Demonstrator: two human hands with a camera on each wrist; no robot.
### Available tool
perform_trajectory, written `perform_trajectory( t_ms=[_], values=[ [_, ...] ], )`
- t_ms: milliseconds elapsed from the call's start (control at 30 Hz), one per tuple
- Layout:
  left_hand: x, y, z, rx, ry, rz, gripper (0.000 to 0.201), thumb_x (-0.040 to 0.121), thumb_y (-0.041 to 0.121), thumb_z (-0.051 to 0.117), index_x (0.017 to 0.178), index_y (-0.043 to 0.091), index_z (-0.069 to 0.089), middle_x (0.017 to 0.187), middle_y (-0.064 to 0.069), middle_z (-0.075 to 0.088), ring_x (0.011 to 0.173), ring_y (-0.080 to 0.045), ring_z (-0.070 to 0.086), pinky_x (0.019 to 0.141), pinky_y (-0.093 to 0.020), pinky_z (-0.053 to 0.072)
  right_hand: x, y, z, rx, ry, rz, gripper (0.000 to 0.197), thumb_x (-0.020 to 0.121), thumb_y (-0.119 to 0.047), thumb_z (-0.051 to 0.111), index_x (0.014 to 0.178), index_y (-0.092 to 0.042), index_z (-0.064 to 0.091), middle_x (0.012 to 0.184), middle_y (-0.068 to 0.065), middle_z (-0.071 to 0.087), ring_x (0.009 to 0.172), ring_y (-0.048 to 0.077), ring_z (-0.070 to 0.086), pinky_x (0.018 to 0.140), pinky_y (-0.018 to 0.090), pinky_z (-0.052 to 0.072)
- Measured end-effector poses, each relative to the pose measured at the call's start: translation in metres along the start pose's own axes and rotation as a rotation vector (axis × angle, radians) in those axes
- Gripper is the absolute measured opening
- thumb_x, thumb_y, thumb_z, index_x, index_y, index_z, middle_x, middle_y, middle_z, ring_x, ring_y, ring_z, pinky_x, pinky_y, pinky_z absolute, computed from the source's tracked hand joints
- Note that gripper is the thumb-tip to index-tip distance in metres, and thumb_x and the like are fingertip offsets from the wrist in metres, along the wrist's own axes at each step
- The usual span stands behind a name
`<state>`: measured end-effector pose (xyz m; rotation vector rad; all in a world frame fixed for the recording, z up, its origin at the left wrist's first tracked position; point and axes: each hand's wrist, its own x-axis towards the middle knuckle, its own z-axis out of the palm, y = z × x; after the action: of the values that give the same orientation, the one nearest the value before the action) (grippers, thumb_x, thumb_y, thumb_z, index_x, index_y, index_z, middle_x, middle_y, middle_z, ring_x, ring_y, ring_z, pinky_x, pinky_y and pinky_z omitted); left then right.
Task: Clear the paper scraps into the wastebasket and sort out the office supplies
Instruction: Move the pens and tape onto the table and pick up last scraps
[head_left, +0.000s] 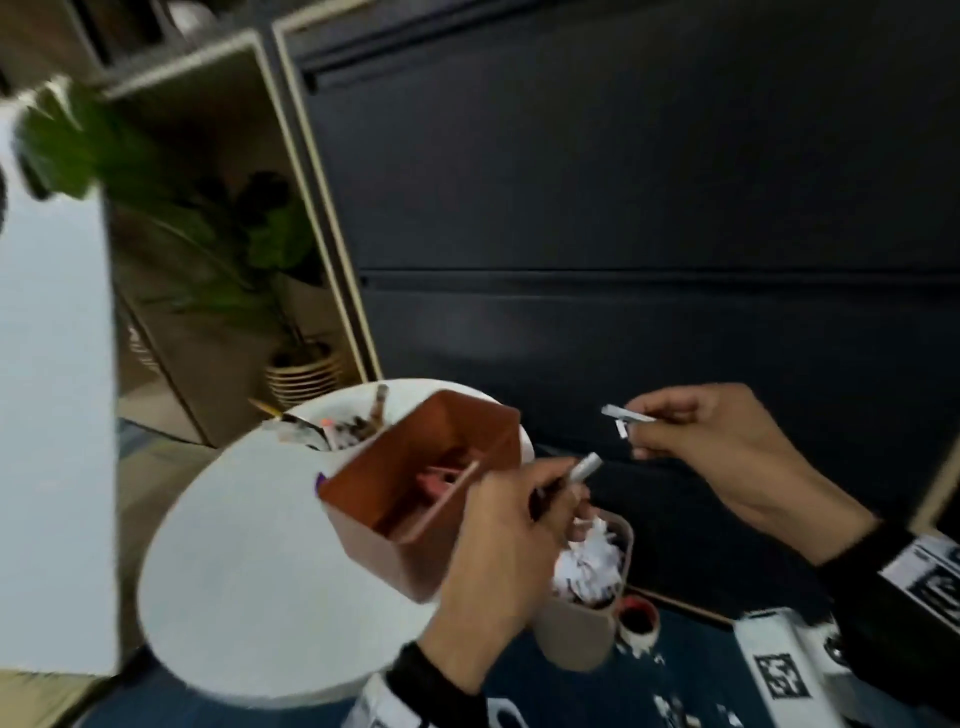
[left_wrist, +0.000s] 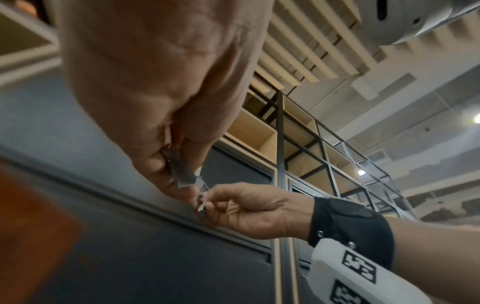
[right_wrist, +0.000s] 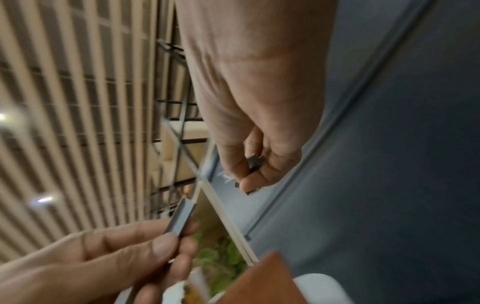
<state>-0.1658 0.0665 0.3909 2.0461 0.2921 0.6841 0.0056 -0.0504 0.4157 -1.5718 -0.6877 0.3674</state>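
Your left hand (head_left: 506, 551) pinches a grey staple strip (head_left: 584, 467) above the wastebasket (head_left: 576, 631), already stuffed with paper scraps (head_left: 589, 564); your right hand (head_left: 711, 441) pinches a shorter strip piece (head_left: 626, 415). You probably hold them apart to sort them into the brown organizer (head_left: 431, 493) on the worktop (head_left: 249, 561). No writing reads; only black-and-white marker patterns on your wristbands.
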Motion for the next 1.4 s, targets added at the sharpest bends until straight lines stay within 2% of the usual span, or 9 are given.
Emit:
perform_trajectory(
  t_ms=[133,233,367,467,667,833,1133,1267,1400],
  values=[
    [0.009,0.013,-0.076,0.207,0.117,-0.010,0.024,0.096,0.015,0.062,0.088,0.036,0.070,0.074,0.011,0.071,0.064,-0.001,0.065,0.066,-0.021,0.055,0.017,-0.045,0.067,-0.065,-0.105,-0.125,0.014,0.075,0.005,0.077,0.078,-0.008,0.078,0.075,0.014,0.074,0.062,0.016,0.066,0.064,0.027,0.057],
    [0.028,-0.001,-0.108,0.366,0.121,-0.149,0.020,0.095,0.012,0.062,0.101,0.026,0.075,0.072,0.013,0.070,0.064,-0.003,0.066,0.072,-0.025,0.057,0.036,-0.041,0.112,-0.173,-0.130,-0.103,0.015,0.074,0.005,0.073,0.077,-0.009,0.077,0.070,0.014,0.073,0.060,0.015,0.066,0.063,0.030,0.055],
    [0.042,-0.014,-0.116,0.635,0.013,-0.226,0.027,0.093,0.016,0.064,0.119,0.022,0.068,0.106,0.004,0.071,0.099,-0.013,0.064,0.084,-0.024,0.046,0.055,-0.023,0.141,-0.517,-0.159,-0.160,0.017,0.077,-0.023,0.081,0.093,-0.020,0.076,0.090,0.002,0.072,0.083,0.012,0.067,0.073,0.024,0.052],
    [0.045,-0.011,-0.116,0.673,0.079,-0.180,0.029,0.096,0.015,0.060,0.123,0.021,0.067,0.116,0.002,0.069,0.105,-0.017,0.064,0.085,-0.022,0.046,0.058,-0.024,0.129,-0.634,-0.178,-0.188,0.033,0.082,-0.020,0.076,0.115,-0.017,0.071,0.106,0.002,0.069,0.094,0.013,0.065,0.085,0.027,0.054],
    [0.057,0.006,-0.071,0.545,0.087,0.017,0.022,0.089,0.018,0.058,0.103,0.020,0.074,0.095,0.002,0.075,0.088,-0.010,0.068,0.086,-0.027,0.055,0.048,-0.032,0.070,-0.643,-0.134,-0.229,0.021,0.085,-0.018,0.076,0.105,-0.017,0.076,0.101,-0.002,0.074,0.098,0.009,0.066,0.091,0.028,0.054],
    [0.080,0.002,0.005,0.512,-0.062,0.033,0.019,0.088,0.013,0.063,0.103,0.017,0.074,0.097,-0.004,0.073,0.094,-0.019,0.067,0.086,-0.028,0.053,0.025,-0.006,0.009,-0.674,-0.162,-0.164,0.016,0.084,-0.020,0.077,0.100,-0.018,0.077,0.095,-0.006,0.074,0.090,0.003,0.067,0.085,0.022,0.054],
    [0.066,-0.121,0.185,0.505,-0.526,-0.152,0.012,0.089,0.013,0.065,0.090,0.019,0.076,0.095,-0.006,0.073,0.095,-0.020,0.067,0.095,-0.035,0.051,-0.030,0.224,-0.090,-0.604,-0.283,0.417,0.008,0.079,-0.011,0.071,0.073,-0.008,0.075,0.064,0.010,0.068,0.057,0.015,0.061,0.064,0.035,0.055],
    [0.036,-0.221,0.251,0.598,-0.746,-0.198,0.021,0.087,0.018,0.063,0.073,0.033,0.067,0.088,0.010,0.067,0.091,-0.009,0.059,0.100,-0.040,0.048,-0.066,0.357,-0.102,-0.588,-0.357,0.707,0.008,0.084,-0.008,0.070,0.087,-0.002,0.076,0.076,0.013,0.072,0.067,0.020,0.068,0.074,0.037,0.061],
    [0.007,-0.303,0.293,0.571,-0.888,-0.304,0.018,0.092,0.008,0.060,0.088,0.012,0.077,0.092,-0.001,0.074,0.089,-0.017,0.067,0.088,-0.034,0.054,-0.091,0.460,-0.100,-0.599,-0.352,0.831,0.011,0.084,-0.001,0.066,0.083,0.008,0.072,0.086,0.025,0.072,0.060,0.017,0.061,0.066,0.035,0.060]
  ],
)
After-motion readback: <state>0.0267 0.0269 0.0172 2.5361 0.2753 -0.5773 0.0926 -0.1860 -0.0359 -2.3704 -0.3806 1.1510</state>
